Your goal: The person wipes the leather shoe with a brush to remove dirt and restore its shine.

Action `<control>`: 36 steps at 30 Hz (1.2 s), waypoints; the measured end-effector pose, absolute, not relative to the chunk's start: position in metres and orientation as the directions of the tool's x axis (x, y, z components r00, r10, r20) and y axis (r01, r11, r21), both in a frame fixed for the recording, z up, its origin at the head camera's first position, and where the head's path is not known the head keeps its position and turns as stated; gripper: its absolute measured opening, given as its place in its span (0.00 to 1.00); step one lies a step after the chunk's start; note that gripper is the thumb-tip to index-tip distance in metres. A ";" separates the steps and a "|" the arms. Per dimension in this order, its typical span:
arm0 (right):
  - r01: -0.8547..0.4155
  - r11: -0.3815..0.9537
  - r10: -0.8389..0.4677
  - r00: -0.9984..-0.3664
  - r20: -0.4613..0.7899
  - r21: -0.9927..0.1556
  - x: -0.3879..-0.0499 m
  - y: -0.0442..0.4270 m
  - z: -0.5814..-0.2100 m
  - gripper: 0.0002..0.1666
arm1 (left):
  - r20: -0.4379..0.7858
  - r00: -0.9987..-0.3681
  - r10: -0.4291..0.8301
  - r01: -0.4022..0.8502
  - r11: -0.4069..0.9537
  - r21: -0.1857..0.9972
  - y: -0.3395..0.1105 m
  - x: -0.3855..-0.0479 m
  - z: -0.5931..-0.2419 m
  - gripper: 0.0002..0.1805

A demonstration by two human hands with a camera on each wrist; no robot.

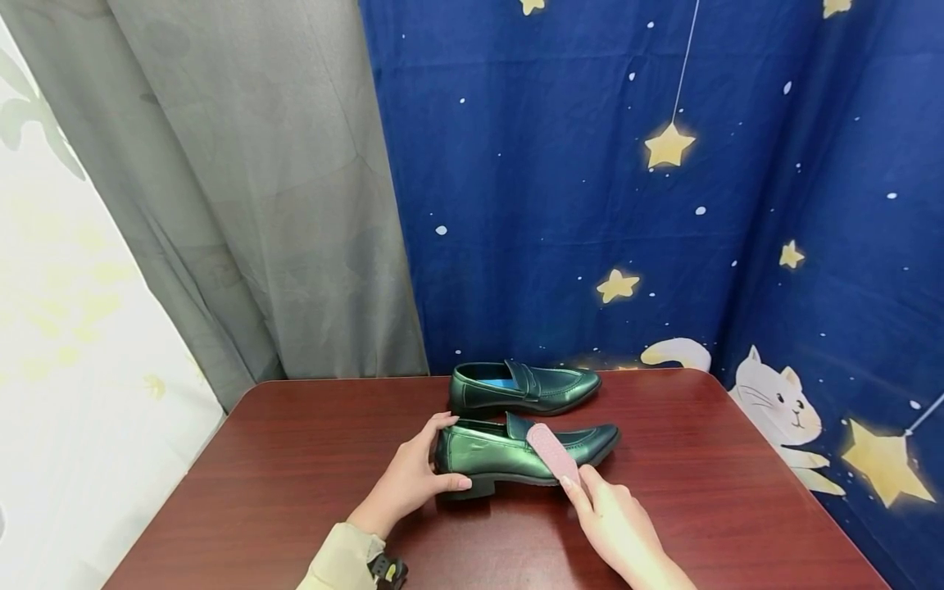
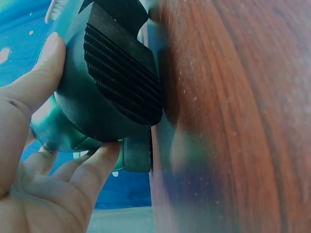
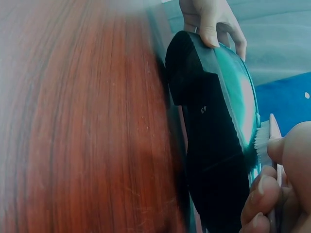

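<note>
A dark green loafer point(image 1: 487, 452) lies at the front of the pair, toe to the right, tilted so that its black sole point(image 3: 204, 116) shows in the right wrist view. Around its heel end, my left hand point(image 1: 413, 471) grips with thumb and fingers; the ridged heel block point(image 2: 121, 77) shows up close in the left wrist view. My right hand point(image 1: 615, 520) holds a pink-backed brush point(image 1: 551, 453) by its handle. White bristles point(image 3: 262, 143) touch the shoe's side in the right wrist view.
Behind stands the matching green loafer point(image 1: 556, 388), with a blue patch inside, near the far edge of the reddish-brown table point(image 1: 310, 459). A grey curtain point(image 1: 295, 205) and a blue starry curtain point(image 1: 531, 205) hang beyond the table.
</note>
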State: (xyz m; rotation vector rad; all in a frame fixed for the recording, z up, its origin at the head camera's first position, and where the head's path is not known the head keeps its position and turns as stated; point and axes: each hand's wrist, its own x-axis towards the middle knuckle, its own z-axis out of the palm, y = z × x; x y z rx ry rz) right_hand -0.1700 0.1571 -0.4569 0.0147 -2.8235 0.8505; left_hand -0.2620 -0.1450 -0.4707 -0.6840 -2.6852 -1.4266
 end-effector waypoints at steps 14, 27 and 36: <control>-0.089 0.841 0.004 -0.985 0.170 -0.534 -0.171 0.139 -0.454 0.17 | 0.235 -0.900 0.367 0.399 0.481 0.780 -0.145 -0.264 -0.472 0.53; -0.140 0.851 -0.037 -0.977 0.209 -0.505 -0.172 0.127 -0.457 0.18 | 0.206 -0.907 0.367 0.370 0.462 0.806 -0.144 -0.264 -0.472 0.52; -0.148 0.866 -0.038 -0.972 0.232 -0.478 -0.171 0.128 -0.458 0.17 | 0.217 -0.905 0.365 0.375 0.447 0.812 -0.144 -0.264 -0.473 0.52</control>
